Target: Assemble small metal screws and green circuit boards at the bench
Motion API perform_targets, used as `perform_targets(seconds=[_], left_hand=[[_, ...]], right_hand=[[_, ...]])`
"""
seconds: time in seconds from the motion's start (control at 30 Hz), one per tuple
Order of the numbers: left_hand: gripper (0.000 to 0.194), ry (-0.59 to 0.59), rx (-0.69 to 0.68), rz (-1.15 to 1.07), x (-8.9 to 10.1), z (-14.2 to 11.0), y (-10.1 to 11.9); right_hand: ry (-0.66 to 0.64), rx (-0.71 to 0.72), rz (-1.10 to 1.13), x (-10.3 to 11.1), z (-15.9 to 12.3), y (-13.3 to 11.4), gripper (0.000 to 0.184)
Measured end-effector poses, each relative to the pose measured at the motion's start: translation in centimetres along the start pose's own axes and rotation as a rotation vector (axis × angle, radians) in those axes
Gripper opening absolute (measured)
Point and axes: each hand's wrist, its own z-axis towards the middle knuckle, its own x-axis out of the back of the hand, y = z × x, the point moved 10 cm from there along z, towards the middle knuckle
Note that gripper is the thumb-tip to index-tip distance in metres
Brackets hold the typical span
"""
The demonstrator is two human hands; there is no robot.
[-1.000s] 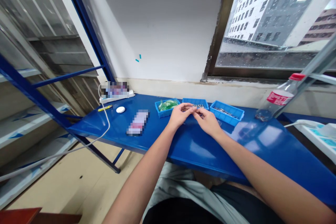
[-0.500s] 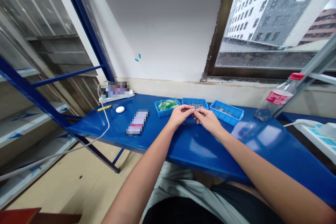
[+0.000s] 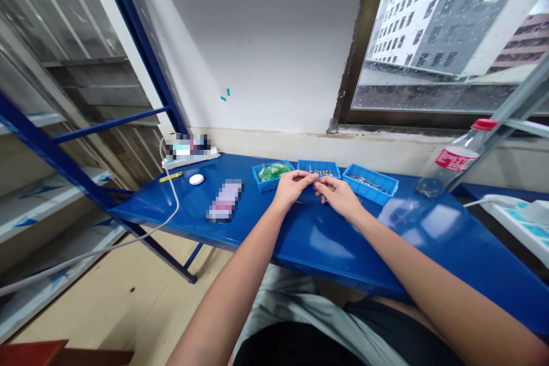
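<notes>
My left hand [image 3: 293, 187] and my right hand [image 3: 335, 191] meet fingertip to fingertip above the blue table [image 3: 253, 229]. Both are closed in a pinch, and whatever small piece lies between the fingers is too small to name. Just behind them stands a blue bin [image 3: 319, 164] with small metal parts [image 3: 325, 172]. Left of it, a second blue bin [image 3: 266, 185] holds a green plastic bag [image 3: 275, 171]. A third bin [image 3: 372, 193], to the right, contains thin metal pieces [image 3: 364, 182]. A tiny thin item [image 3: 299, 202] lies under my left hand.
A blurred-out flat item [image 3: 225, 201], a round white object [image 3: 196, 179] and a yellow cutter [image 3: 170, 177] lie on the left. A cable [image 3: 176, 206] hangs over the table's left edge. At the right, a red-capped bottle [image 3: 454, 160] stands near a metal post.
My hands stay together, with slight finger shifts. The right fingers have drawn back a little, and more of the middle bin's metal parts now shows.
</notes>
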Motion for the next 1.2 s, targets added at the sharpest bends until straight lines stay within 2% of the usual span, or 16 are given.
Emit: perform_targets(seconds=[0.17,0.33,0.6,0.7,0.83,1.0,1.13,1.2], left_hand=[[0.039,-0.065,-0.046,0.086,-0.5,0.0,0.3],[0.041,-0.179,-0.076,0.105,-1.8,-0.2,0.2],[0.033,-0.205,-0.080,0.116,-2.4,-0.2,-0.2],[0.034,-0.161,-0.059,0.114,-2.0,0.0,-0.4],[0.034,-0.040,-0.041,0.076,-0.6,0.3,-0.2],[0.029,0.130,-0.102,0.044,1.5,0.3,0.9],[0.028,0.177,-0.102,0.003,2.2,0.2,1.0],[0.029,0.181,-0.094,-0.003,2.3,0.2,0.9]], right_hand=[[0.002,-0.009,-0.004,0.1,0.0,0.0,0.046],[0.015,0.009,-0.016,0.5,0.0,-0.3,0.040],[0.062,-0.025,0.021,0.8,-0.2,0.0,0.037],[0.066,-0.083,0.058,0.8,0.0,1.1,0.039],[0.097,-0.165,0.163,1.0,0.1,2.4,0.039],[0.151,-0.177,0.280,1.5,0.2,2.4,0.037],[0.362,-0.136,0.506,4.2,0.1,2.7,0.033],[0.448,-0.169,0.569,5.6,0.0,3.7,0.028]])
